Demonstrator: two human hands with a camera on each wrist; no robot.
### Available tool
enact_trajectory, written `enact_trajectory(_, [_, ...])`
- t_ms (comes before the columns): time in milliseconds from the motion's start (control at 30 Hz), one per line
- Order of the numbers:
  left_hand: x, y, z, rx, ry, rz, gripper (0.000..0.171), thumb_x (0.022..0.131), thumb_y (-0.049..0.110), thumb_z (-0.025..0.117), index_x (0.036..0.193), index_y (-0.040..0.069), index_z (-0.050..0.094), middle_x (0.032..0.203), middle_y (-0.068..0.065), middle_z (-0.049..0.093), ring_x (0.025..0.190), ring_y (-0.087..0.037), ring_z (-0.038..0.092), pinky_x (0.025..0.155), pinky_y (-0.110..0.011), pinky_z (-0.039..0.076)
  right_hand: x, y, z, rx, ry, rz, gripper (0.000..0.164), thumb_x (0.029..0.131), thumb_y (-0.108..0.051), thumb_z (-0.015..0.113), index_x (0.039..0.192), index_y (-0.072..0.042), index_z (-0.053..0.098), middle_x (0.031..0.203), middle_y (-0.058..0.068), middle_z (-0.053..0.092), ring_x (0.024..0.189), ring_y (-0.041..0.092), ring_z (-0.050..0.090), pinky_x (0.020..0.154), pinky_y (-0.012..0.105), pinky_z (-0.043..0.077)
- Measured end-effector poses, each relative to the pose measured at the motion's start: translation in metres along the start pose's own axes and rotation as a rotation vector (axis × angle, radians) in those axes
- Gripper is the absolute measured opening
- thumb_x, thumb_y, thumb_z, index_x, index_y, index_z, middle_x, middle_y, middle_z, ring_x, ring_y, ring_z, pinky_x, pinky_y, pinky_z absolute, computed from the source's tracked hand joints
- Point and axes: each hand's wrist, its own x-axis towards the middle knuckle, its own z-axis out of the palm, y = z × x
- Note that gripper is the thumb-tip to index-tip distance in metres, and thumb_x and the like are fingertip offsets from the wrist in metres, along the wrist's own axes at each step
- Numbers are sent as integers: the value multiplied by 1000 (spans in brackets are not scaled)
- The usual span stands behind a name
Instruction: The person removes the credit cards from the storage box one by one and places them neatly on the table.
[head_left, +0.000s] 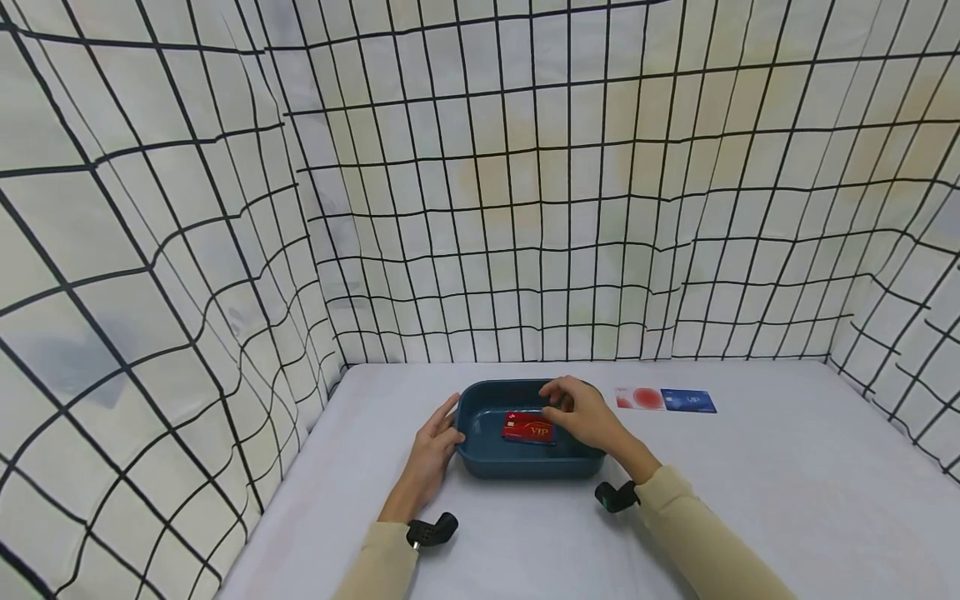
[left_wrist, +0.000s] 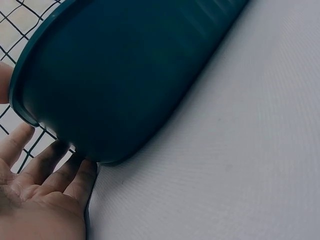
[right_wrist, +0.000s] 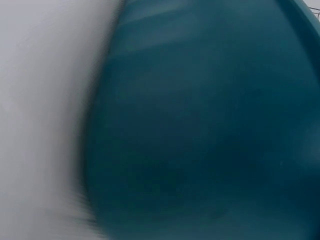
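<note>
A dark teal rectangular container [head_left: 525, 468] stands on the table, its ribbed outer wall [left_wrist: 125, 85] filling much of the left wrist view. Inside lies a red card [head_left: 517, 425] marked VIP, with a thin blue edge showing beneath it. My left hand [head_left: 433, 446] holds the container's left end, thumb at the rim and fingers against the outside. Over the container's right part hovers my right hand [head_left: 588, 417], its thumb and bent forefinger apart near the red card and nothing visible between them. The right wrist view shows only the blurred container wall [right_wrist: 200, 120].
Right of the container, a white card with a red circle [head_left: 645, 398] lies beside a blue VIP card [head_left: 690, 401]. White cloth covers the table [head_left: 787, 483]. Black netting [head_left: 480, 242] over pale sheeting encloses the back and sides.
</note>
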Motion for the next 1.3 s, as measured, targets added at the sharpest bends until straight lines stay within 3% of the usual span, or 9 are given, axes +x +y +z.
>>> enact_trajectory(267, [1,1,0,4,3,-7,72,90,-3,51,158,17,39,165,-17,35,152,-33,36,125,-53,26,6,-1,1,-25,-97,31,33,92,-21,75,123,-9,68,104,4,63,85,15,54,75,27,49])
enact_trajectory(567, [0,2,0,7,-7,0,74,89,-2,52,159,17,38,165,-17,34,152,-33,35,125,-53,25,15,-3,10,-70,-139,68,38,87,-23,80,121,-10,69,110,8,63,87,17,54,78,32,50])
enact_trajectory(867, [0,0,0,13,-16,10,73,89,-3,51,159,17,38,165,-17,35,152,-34,35,125,-54,25,23,2,24,-127,-186,174,44,83,-26,85,123,-14,71,119,8,61,114,24,50,96,47,52])
enact_trajectory(1300, [-2,3,0,12,-15,5,73,90,-2,51,159,17,38,166,-17,34,153,-34,33,125,-53,25,24,4,26,-204,-226,234,52,77,-21,89,123,-9,70,123,12,59,115,28,47,101,53,48])
